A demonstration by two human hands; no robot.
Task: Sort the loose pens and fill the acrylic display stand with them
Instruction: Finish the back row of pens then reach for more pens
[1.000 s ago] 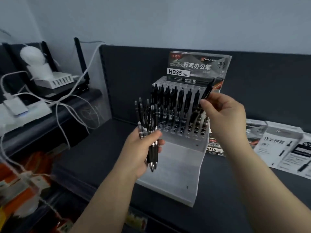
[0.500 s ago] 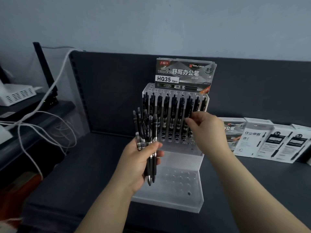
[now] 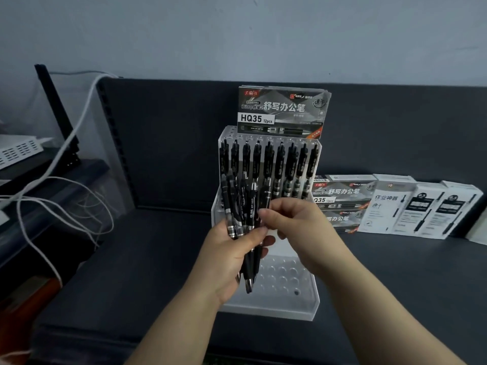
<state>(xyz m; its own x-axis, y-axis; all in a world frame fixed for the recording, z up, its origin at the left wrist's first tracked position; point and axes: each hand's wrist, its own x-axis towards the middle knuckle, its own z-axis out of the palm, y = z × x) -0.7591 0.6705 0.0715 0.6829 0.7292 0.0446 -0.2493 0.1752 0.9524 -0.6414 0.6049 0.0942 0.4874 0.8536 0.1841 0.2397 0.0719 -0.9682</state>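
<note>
Left hand [image 3: 232, 256], low in the centre of the frame, gripped a bundle of pens [image 3: 243, 206] with fingers and thumb curled round the barrels. The pens stood nearly upright, tips down and clip ends up. Right hand [image 3: 297, 227] came in from the right and touched the bundle's right edge, where its thumb and forefinger appeared to pinch a single pen [image 3: 264, 200] at mid-barrel.

Directly behind and below both hands stood the clear display stand [image 3: 290, 309] on the dark bench [image 3: 131, 259]. Its raised back row held nine black pens [image 3: 268, 164], all upright and side by side. The front step, in the lower centre of the frame, showed rows of holes with nothing in them. The hands hid the tier between.

Judging from this, the pinched pen already lay along the same axis as the holes, so the move called for a short lift clear of the bundle and then a carry forward and down, with the right hand nearer.

A pen box [image 3: 283, 111] stood on top of the stand. More boxes [image 3: 421, 206] lined the right side.
</note>
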